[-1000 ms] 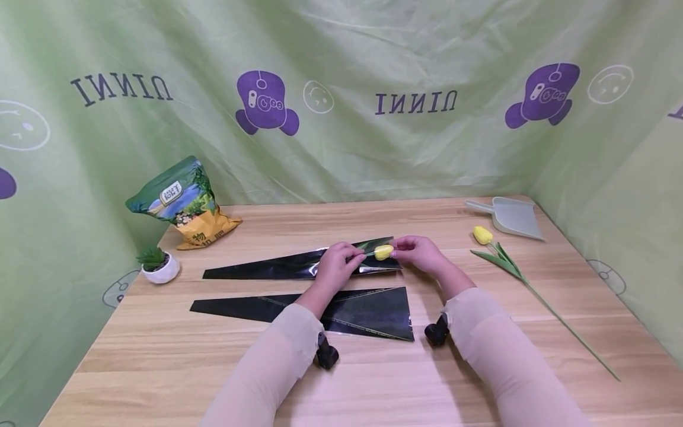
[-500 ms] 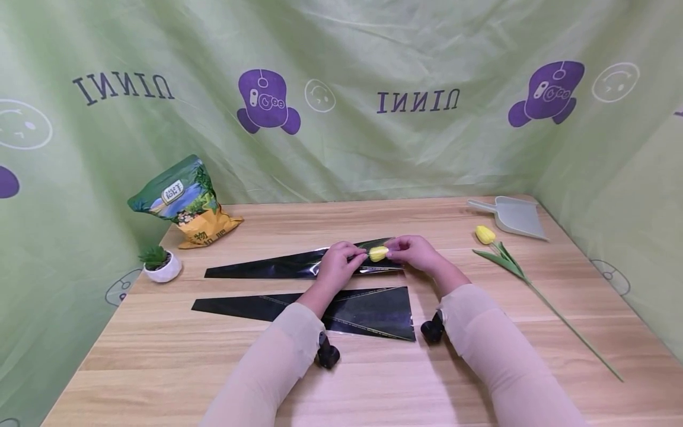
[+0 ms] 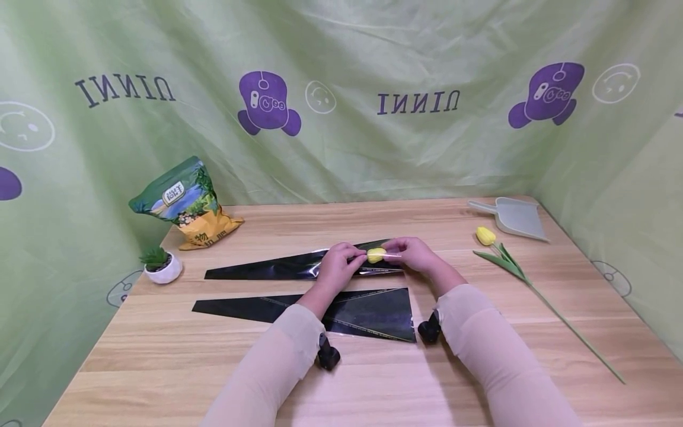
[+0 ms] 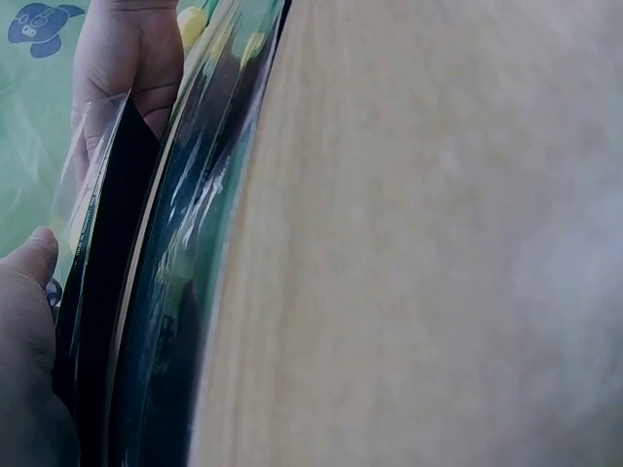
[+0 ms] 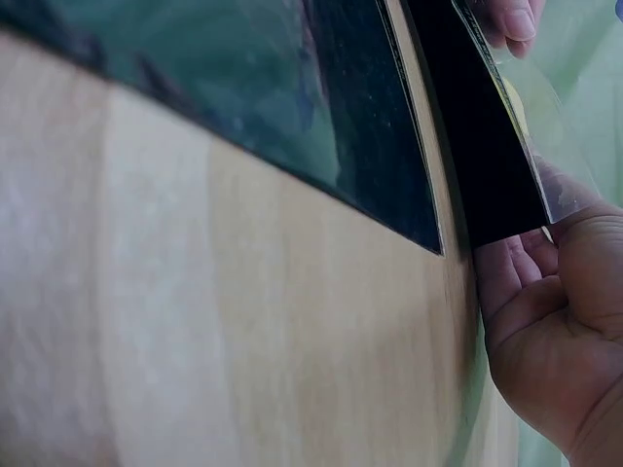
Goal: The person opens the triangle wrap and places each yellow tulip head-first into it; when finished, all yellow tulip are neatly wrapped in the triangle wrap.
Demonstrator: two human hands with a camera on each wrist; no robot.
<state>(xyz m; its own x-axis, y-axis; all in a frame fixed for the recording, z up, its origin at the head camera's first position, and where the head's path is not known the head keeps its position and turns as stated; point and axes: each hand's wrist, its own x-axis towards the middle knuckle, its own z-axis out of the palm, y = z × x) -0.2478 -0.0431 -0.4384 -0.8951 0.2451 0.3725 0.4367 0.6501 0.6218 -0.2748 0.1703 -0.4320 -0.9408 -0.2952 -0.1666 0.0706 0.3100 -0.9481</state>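
Note:
In the head view, my left hand (image 3: 337, 265) pinches the upper black-and-clear flower sleeve (image 3: 277, 265) near its wide end. A yellow tulip (image 3: 376, 255) lies under that sleeve's clear film, its stem hidden by the left hand. My right hand (image 3: 413, 254) reaches into the sleeve's mouth from the right, fingertips at the bloom's tip. In the right wrist view, the right hand (image 5: 555, 321) has curled fingers at the sleeve's black edge (image 5: 487, 146). The left wrist view shows the left thumb (image 4: 34, 255) at the clear film. A second flower sleeve (image 3: 373, 308) lies flat, nearer to me.
Another yellow tulip (image 3: 485, 236) with a long green stem lies on the right. Behind it is a grey dustpan (image 3: 517, 218). A green and yellow bag (image 3: 192, 204) and a small potted plant (image 3: 162, 268) stand at the left. A green curtain (image 3: 341, 148) hangs behind the table.
The tulip's bloom has slid slightly left, closer to the left fingertips. My right hand has moved left with it, into the sleeve's mouth. The left hand stays nearly still.

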